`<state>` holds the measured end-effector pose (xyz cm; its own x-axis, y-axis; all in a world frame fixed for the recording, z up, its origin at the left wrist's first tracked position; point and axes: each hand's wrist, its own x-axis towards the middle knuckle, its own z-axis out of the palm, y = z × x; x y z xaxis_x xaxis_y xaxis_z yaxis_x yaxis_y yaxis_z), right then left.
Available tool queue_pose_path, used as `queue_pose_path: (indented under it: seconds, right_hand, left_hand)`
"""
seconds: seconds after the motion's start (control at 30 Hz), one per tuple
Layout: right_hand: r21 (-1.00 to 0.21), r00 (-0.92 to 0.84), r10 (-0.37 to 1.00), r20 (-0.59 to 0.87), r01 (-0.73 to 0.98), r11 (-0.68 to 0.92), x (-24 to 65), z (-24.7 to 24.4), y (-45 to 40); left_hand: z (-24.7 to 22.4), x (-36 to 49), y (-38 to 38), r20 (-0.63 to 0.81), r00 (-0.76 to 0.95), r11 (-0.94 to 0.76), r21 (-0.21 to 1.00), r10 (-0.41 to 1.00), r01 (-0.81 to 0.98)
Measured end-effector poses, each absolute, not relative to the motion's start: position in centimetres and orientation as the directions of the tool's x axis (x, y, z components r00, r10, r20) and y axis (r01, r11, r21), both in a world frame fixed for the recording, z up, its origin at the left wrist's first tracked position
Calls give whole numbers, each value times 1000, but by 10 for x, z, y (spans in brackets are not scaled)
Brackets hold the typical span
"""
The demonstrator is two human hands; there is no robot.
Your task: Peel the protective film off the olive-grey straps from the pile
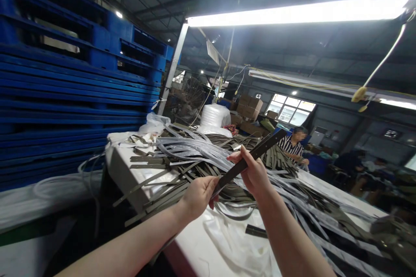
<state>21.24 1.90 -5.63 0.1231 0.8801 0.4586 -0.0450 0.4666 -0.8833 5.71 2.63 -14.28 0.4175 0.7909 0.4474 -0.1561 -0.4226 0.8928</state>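
Observation:
My left hand (pixel 199 195) is closed on a dark belt strap (pixel 234 170), thumb on top. Farther along the same strap, my right hand (pixel 255 174) grips it between thumb and fingers. The strap slants up to the right, and its far end shows small holes. Beneath and behind both hands spreads a pile of olive-brown straps (pixel 191 181). Clear plastic-sleeved straps (pixel 195 149) lie across that pile. A short dark strap end (pixel 256 230) rests on white plastic sheeting (pixel 238 242) below my right wrist.
Blue pallets (pixel 74 95) are stacked high on the left. A white wrapped roll (pixel 214 119) stands at the table's back. Above hangs a lit tube lamp (pixel 299 11) with a dangling cord switch (pixel 359 94). Another person (pixel 294 145) is across the table.

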Motion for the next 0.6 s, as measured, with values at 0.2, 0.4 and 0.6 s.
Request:
queue_pose_path:
  seconds: [0.2,0.4,0.6]
  right_hand:
    - [-902,-58,902,429,32,431,201,-29,20]
    - [-923,-196,925,326,146,356,182,-10,18]
    - [-845,5,846,534,31,533,195,30,27]
  left_hand:
    - [-99,60,34,513,358,-486,858,781,-169]
    - [-79,61,40,559,323,-511,829,763,-226]
    - [-78,60,37,564,319,-495,824,761,-275]
